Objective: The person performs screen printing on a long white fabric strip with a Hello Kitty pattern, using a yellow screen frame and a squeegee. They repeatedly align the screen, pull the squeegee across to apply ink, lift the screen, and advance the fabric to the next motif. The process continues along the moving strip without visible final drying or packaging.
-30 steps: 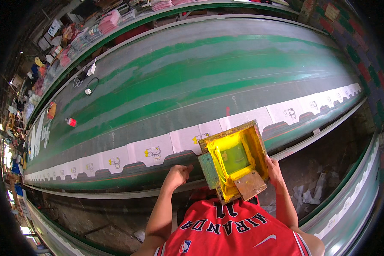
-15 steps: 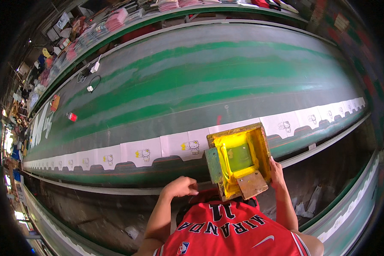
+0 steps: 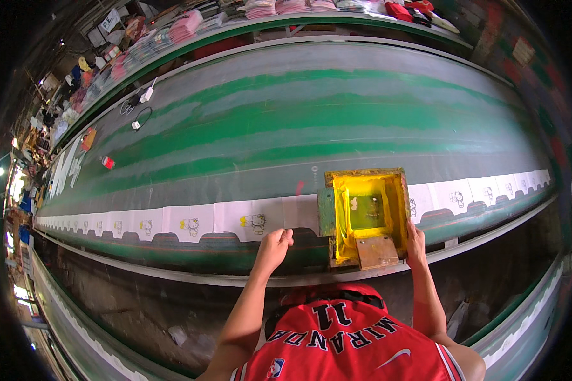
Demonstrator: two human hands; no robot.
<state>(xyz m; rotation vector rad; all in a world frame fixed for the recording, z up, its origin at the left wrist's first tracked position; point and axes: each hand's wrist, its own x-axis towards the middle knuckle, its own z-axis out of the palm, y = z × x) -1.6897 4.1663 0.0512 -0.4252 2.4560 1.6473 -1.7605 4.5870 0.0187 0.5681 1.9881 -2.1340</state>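
My right hand (image 3: pixel 416 246) grips the right side of a wooden printing frame (image 3: pixel 401 209), its inside smeared with yellow ink around a mesh window (image 3: pixel 368 210). A brown wood block (image 3: pixel 375 252) is fixed at its near edge and a green one (image 3: pixel 326 212) on its left side. The frame is over a row of white paper or fabric pieces (image 3: pixel 227 219) along the table's near edge. A cartoon cat print (image 3: pixel 255 223) with yellow parts shows on a piece to its left. My left hand (image 3: pixel 276 246) is a closed fist, left of the frame and apart from it; nothing shows in it.
The long green and grey table (image 3: pixel 286 120) stretches across the view. A bottle with a red label (image 3: pixel 108 162), a white plug with cable (image 3: pixel 136 125) and a white adapter (image 3: pixel 147 94) lie at its left. Stacked pink pieces (image 3: pixel 185 26) sit on a table behind.
The frame has moved forward over the white row and straightened from its tilt, with my right hand still on it. My left hand has moved forward, its fingers closing tighter.
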